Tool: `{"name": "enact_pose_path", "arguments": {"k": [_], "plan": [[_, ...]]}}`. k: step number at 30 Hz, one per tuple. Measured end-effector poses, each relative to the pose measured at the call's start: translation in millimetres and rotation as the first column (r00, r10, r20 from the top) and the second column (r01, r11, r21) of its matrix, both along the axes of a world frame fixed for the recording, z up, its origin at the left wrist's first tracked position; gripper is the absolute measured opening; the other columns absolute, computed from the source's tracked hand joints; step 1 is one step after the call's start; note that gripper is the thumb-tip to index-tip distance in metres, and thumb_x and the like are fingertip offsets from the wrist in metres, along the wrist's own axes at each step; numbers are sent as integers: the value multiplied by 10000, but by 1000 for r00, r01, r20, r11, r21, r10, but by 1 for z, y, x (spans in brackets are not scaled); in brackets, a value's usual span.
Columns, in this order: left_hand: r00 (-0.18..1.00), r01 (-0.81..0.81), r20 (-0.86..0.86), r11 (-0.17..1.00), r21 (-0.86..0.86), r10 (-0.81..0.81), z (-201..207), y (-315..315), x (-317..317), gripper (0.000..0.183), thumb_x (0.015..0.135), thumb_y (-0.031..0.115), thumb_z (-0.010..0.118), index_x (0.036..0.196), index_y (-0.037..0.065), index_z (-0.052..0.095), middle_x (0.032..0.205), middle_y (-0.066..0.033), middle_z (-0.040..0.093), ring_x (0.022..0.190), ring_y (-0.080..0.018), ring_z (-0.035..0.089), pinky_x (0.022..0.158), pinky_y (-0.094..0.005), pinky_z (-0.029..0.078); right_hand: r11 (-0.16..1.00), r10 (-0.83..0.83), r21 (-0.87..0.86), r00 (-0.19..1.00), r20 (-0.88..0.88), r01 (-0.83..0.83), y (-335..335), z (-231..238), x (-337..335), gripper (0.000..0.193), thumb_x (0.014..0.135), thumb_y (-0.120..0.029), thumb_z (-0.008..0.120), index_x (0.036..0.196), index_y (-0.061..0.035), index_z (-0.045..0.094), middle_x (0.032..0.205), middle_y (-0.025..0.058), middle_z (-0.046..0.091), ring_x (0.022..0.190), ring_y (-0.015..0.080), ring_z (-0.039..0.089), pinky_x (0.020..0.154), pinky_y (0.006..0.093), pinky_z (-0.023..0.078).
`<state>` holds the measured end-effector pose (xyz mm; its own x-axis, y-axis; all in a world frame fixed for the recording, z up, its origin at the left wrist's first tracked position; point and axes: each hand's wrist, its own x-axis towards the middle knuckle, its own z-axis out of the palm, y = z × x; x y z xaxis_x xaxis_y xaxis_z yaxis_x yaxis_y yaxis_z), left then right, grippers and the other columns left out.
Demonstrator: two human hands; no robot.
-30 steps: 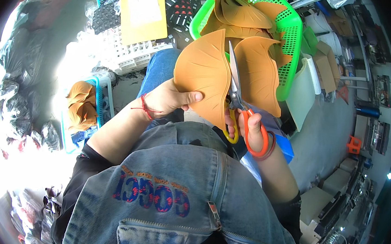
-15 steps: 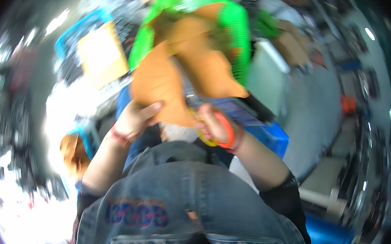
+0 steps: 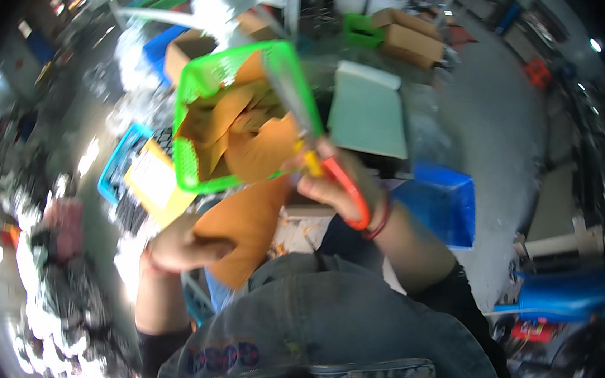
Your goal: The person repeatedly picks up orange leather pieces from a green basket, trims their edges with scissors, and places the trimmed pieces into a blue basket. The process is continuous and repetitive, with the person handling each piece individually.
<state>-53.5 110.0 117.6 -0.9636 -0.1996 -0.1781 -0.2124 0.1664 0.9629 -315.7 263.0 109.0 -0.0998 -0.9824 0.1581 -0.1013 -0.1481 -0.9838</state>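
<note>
My left hand (image 3: 181,244) is closed on a curved piece of orange-brown sheet material (image 3: 247,231), thumb on top, in front of my apron. I cannot tell whether it is leather, rubber or something else. In my right hand (image 3: 332,192) is a pair of scissors (image 3: 351,186) with orange and yellow handles. Its blurred blades point up and away, across the right side of a green plastic basket (image 3: 182,153). Inside the basket lie several orange-brown sheet pieces (image 3: 262,151), with cut edges and curled shapes.
Left of the basket, a yellow pad (image 3: 155,183) overlaps a blue crate (image 3: 110,181). A pale green board (image 3: 370,112) is to its right, with a blue bin (image 3: 452,209) nearer me. Cardboard boxes (image 3: 412,40) stand farther back, and a blue cylinder (image 3: 566,295) lies far right.
The scissors have come away from the sheet and swung upward. My left hand has moved lower with a smaller piece, while the rest of the sheet is at the basket. The view has shifted.
</note>
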Motion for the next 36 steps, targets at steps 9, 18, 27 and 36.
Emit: {"name": "enact_pose_path", "arguments": {"k": [9,18,27,36], "plan": [[944,-204,-106,805,557,313,-45,-19,-84,443,820,182,706,1195,11,544,1064,-82,627,907,-146,606,808,-294,492,898,-424,-7,860,-284,440,-18,-12,-6,455,763,-223,740,1043,56,516,932,109,608,804,144,582,737,280,473],[603,-250,-709,931,266,365,-73,72,-101,876,770,489,705,1396,41,285,1328,-78,465,1235,-198,436,971,-323,395,856,-366,-175,808,461,487,-17,-32,44,431,852,-171,612,1204,28,464,1094,105,582,1014,176,552,866,300,426],[438,-386,-531,685,618,726,-55,38,-46,274,947,167,531,1178,21,560,1102,-45,613,987,-116,567,854,-267,456,1000,20,-4,993,113,-20,15,-42,35,474,830,-399,633,1055,-29,440,906,41,475,744,116,471,679,266,406],[579,-432,-502,764,479,642,-60,44,-36,308,946,217,540,1172,9,558,1083,-37,613,974,-104,550,852,-269,447,969,210,104,967,142,-225,22,-28,50,838,728,-669,624,1206,-13,415,964,29,421,893,120,393,810,264,340]]}}
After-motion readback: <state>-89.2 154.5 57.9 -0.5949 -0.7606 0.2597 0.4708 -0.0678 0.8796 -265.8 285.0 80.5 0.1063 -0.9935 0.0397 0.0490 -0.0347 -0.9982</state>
